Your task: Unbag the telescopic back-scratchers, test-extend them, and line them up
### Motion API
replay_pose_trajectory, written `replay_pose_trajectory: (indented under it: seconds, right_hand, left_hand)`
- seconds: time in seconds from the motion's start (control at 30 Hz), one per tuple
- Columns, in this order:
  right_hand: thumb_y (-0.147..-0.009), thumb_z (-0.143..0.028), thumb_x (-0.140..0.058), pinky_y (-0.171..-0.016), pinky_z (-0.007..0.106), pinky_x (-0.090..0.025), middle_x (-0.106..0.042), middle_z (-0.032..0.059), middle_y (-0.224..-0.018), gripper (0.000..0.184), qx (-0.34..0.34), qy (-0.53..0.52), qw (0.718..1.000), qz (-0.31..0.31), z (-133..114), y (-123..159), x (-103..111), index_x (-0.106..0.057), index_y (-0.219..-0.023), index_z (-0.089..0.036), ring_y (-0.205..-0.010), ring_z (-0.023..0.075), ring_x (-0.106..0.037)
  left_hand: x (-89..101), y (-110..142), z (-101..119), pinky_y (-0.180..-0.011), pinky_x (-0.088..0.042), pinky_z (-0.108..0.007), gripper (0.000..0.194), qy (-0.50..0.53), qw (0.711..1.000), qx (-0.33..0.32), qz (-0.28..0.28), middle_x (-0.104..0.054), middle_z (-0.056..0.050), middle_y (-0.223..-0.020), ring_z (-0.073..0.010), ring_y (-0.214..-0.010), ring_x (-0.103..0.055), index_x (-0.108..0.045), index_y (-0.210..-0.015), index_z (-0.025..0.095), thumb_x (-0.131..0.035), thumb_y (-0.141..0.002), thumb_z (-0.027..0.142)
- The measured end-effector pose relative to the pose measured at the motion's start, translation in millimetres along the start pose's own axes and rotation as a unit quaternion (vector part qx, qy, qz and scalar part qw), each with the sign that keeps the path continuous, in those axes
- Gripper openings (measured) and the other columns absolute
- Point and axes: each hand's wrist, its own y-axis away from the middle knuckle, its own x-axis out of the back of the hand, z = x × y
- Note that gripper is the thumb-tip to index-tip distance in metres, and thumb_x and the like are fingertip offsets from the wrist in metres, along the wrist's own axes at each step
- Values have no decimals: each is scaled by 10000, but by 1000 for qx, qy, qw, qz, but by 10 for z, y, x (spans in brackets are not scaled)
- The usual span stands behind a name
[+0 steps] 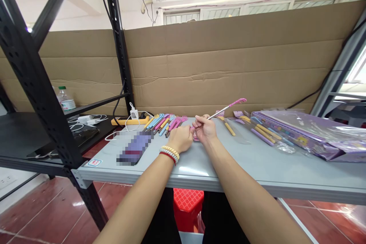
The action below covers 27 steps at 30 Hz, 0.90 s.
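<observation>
My right hand (204,128) is closed around the grip of a telescopic back scratcher (228,107), whose thin metal rod rises to the right and ends in a pink claw head. My left hand (180,138), with bead bracelets on the wrist, is closed in a pinch at the same pink grip end, touching the right hand. Both hands hover just above the grey table (200,164). Behind them lies a row of coloured scratchers (166,122) in blue, pink and yellow.
More scratchers with yellow and purple grips (259,129) lie to the right, beside a purple plastic-wrapped pack (309,131). A blurred-out phone (134,148) lies at the left. A black shelf (42,137) holds chargers, cables, a power strip (128,121) and a bottle (65,99). A cardboard wall (228,72) stands behind.
</observation>
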Motion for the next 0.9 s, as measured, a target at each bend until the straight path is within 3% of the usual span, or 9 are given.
replay_pose_trajectory:
  seconds: [0.2, 0.33, 0.5, 0.7, 0.9]
  right_hand:
    - [-558, -54, -671, -471, 228, -450, -495, -69, -481, 339, -47, 17, 999, -16, 9, 1, -5, -378, -625, -211, -472, 106, -525]
    - [-543, -34, -692, -458, 209, -431, -390, -93, -428, 442, -46, -6, 998, -38, 4, 13, 0, -281, -567, -197, -414, 63, -433]
    - [-528, -39, -714, -386, 195, -358, -252, -104, -387, 604, -21, 1, 999, -37, -12, 19, 13, -128, -559, -183, -355, 38, -313]
    - [-538, -61, -719, -364, 193, -314, -226, -105, -382, 623, -15, 9, 1000, -19, -32, 23, 19, -108, -551, -182, -348, 35, -274]
    - [-534, -70, -714, -356, 188, -297, -209, -108, -383, 625, -17, 11, 1000, -11, -35, 24, 10, -99, -549, -178, -341, 34, -266]
  left_hand:
    - [-2, -5, -3, -712, -445, -334, 367, -7, 999, 20, 35, -691, -60, -956, -234, -879, -646, -601, -1023, 211, -281, -954, 377]
    - [7, -7, -13, -713, -446, -327, 359, 14, 999, 19, 26, -690, -56, -976, -229, -890, -644, -595, -1038, 224, -283, -954, 380]
    - [3, -8, -33, -708, -437, -326, 371, 56, 998, -29, 5, -684, -62, -977, -220, -885, -631, -590, -983, 207, -274, -949, 396]
    - [-6, 8, -47, -639, -408, -318, 431, 99, 994, -46, -10, -674, -53, -878, -211, -779, -607, -584, -940, 191, -347, -891, 548]
    - [-8, 13, -63, -591, -356, -302, 442, 99, 993, -59, -13, -659, -44, -842, -197, -739, -593, -572, -916, 190, -349, -882, 571]
